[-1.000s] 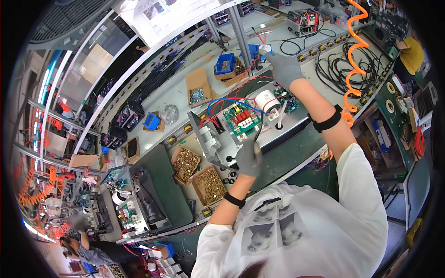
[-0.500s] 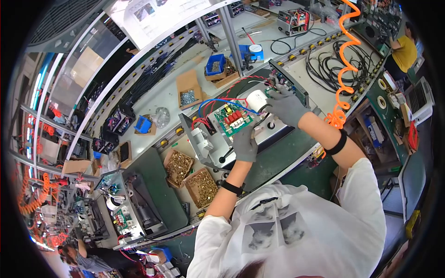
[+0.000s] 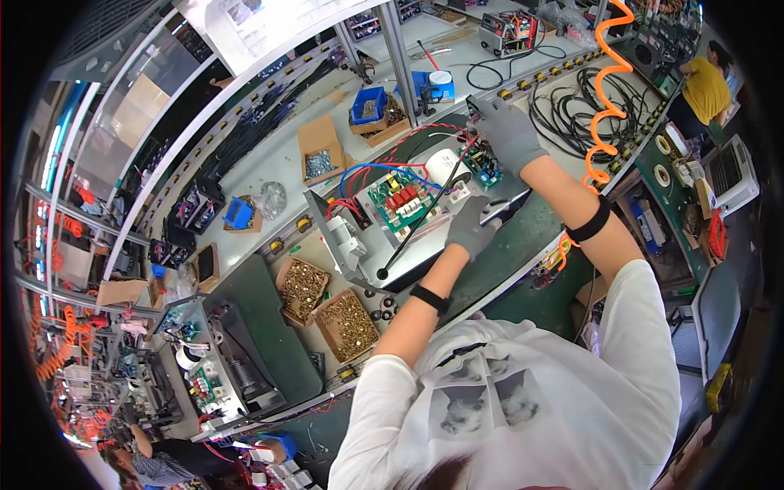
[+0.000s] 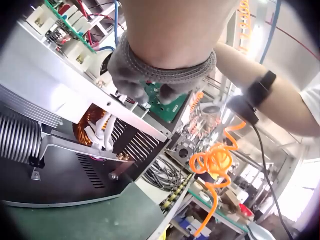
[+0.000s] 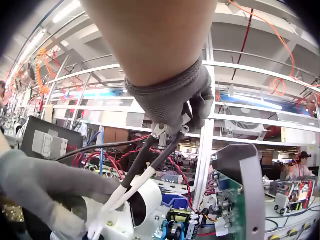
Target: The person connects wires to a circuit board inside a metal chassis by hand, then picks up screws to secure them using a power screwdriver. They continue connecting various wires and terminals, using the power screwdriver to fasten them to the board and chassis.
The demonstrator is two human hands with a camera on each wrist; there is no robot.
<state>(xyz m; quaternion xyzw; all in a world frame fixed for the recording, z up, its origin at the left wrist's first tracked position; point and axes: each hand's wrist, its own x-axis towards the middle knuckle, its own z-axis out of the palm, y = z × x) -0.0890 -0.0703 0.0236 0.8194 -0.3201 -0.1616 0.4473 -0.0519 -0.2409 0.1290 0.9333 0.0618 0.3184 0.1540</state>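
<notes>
My gloved right hand [image 3: 508, 135] is raised above the right end of an open metal chassis [image 3: 408, 263]. In the right wrist view its fingers pinch the metal lugs [image 5: 172, 128] of two white cables [image 5: 131, 189] with black sleeves. My gloved left hand [image 3: 474, 229] is low at the chassis's front edge, its fingertips beside the lower part of the cables; I cannot tell whether they grip them. Nearby are a white cylindrical part [image 3: 443, 166] and a green circuit board [image 3: 400, 204]. A black cable [image 3: 411, 235] crosses the chassis. Below the panel sits a copper-wound coil [image 4: 82, 127].
Two boxes of brass hardware [image 3: 347, 325] stand left of the chassis. Behind it are a carton of screws [image 3: 318, 163] and a blue bin [image 3: 368, 106]. Coiled black cables [image 3: 572, 114] lie to the right, near a hanging orange hose [image 3: 608, 114]. Another chassis [image 3: 216, 367] stands at left.
My right hand dropped from the back of the bench to the white cylinder, then rose again with the cable ends. My left hand moved from the board rightward to the chassis's front edge.
</notes>
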